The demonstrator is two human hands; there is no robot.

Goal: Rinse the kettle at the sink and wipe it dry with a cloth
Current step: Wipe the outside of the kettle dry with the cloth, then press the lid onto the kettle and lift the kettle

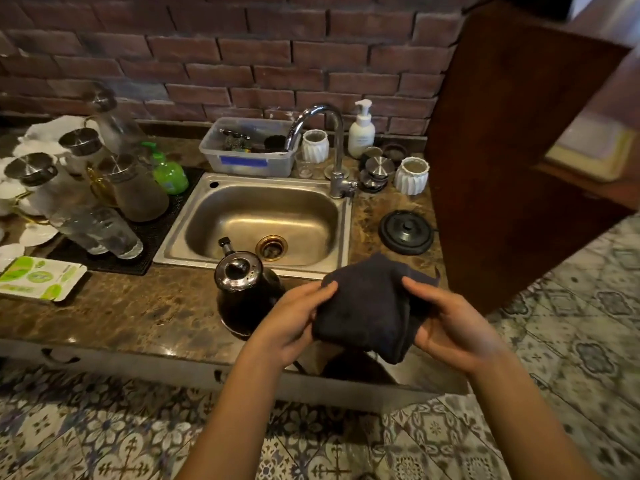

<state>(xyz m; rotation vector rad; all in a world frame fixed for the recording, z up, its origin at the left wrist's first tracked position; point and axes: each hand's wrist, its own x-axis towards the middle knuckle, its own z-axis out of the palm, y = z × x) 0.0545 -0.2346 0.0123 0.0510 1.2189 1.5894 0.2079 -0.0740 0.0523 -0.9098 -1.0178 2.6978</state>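
Black kettle [246, 289] upright beside sink [180, 233]; dark cloth [370, 306] held.

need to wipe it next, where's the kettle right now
In the head view the kettle stands on the counter just in front of the sink's near rim, left of centre, beside the left hand that holds the dark cloth.

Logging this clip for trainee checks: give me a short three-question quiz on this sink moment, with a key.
1. True or false: the kettle stands inside the sink.
2. The left hand and right hand both hold: A) a sponge B) a dark cloth C) a glass.
3. Fill in: the pump bottle right of the tap is coloured ___.
Key: 1 false, it stands on the counter; 2 B; 3 white.
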